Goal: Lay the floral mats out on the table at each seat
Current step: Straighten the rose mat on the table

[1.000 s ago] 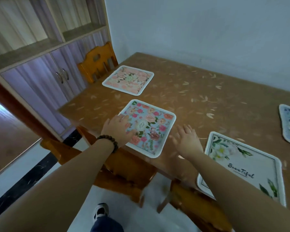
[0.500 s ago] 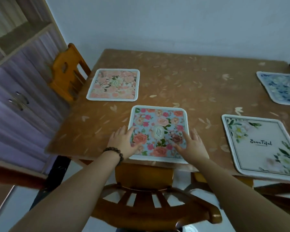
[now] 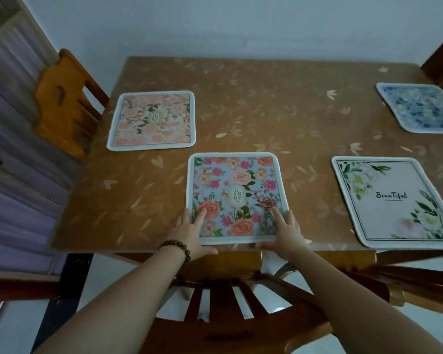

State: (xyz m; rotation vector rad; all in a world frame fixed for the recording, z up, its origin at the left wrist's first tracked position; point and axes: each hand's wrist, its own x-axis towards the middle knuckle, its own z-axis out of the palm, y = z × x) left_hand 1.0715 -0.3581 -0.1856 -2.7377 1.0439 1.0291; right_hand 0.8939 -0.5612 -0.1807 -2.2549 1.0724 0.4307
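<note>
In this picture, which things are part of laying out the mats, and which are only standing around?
Part of the job:
- blue flower mat, both hands on its near corners: left hand, right hand
- pink mat
- white mat
- blue-white mat
- table

Only standing around:
- near chair
- left chair
- cabinet

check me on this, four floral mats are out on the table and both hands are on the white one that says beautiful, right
Not quite. The head view shows four mats on the table, but the left hand and right hand rest on the blue "Garden" mat with pink and orange flowers. The white "Beautiful" mat lies untouched to its right.
</note>
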